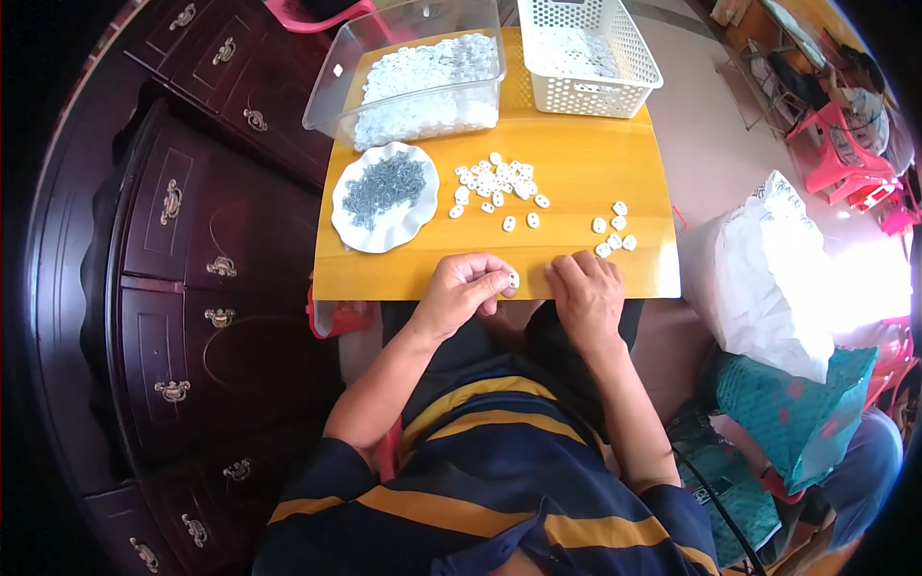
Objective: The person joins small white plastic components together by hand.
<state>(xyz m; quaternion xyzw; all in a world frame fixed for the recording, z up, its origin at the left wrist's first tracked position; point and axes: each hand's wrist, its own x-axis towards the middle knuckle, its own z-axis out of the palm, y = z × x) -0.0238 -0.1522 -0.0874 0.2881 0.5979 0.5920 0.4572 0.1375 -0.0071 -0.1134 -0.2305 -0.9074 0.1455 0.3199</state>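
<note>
Your left hand (pixel 464 284) covers most of the small white piece (pixel 514 279) pinched at its fingertips, so you cannot tell its shape. Your right hand (pixel 586 291) lies knuckles-up, hiding its fingertips. The white basket (pixel 588 60) is cut off by the top edge.

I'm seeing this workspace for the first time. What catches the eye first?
A yellow table strewn with small white plastic pieces, a white plate of grey metal bits at its left. At the near edge, the left hand pinches one white piece beside the right hand.
</note>
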